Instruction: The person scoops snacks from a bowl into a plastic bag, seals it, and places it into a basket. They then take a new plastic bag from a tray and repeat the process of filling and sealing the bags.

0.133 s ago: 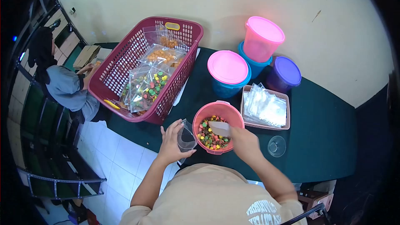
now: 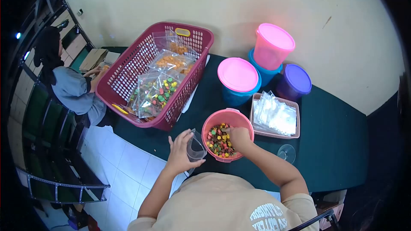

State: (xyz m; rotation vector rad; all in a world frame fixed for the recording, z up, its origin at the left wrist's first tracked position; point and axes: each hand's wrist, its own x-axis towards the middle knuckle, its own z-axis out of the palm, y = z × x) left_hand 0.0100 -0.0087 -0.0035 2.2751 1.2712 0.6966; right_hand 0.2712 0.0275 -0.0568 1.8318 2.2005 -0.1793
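Note:
My left hand [image 2: 177, 156] holds a clear plastic bag [image 2: 196, 149] by its mouth, thumb and fingers spreading it beside the pink tub [image 2: 231, 112]. The tub contains small multicoloured pieces [image 2: 217, 142] in green, yellow, red and brown. Over the tub's right side, my right hand [image 2: 240, 139] reaches down into these pieces with its fingers curled. The pale scoop that it held a moment ago is now hidden behind the hand and among the pieces.
A maroon basket [image 2: 112, 110] at left carries filled bags [image 2: 158, 92]. Lidded tubs [image 2: 238, 75] stand behind, beside a purple-lidded one [image 2: 297, 79]. A small tray [image 2: 274, 135] bears flat clear bags; a clear cup [image 2: 286, 153] stands at right. Another person [image 2: 70, 85] works at far left.
My right hand has moved lower and inward over the tub, taking the scoop down into the pieces. My left hand still holds the bag. The whole view has shifted slightly.

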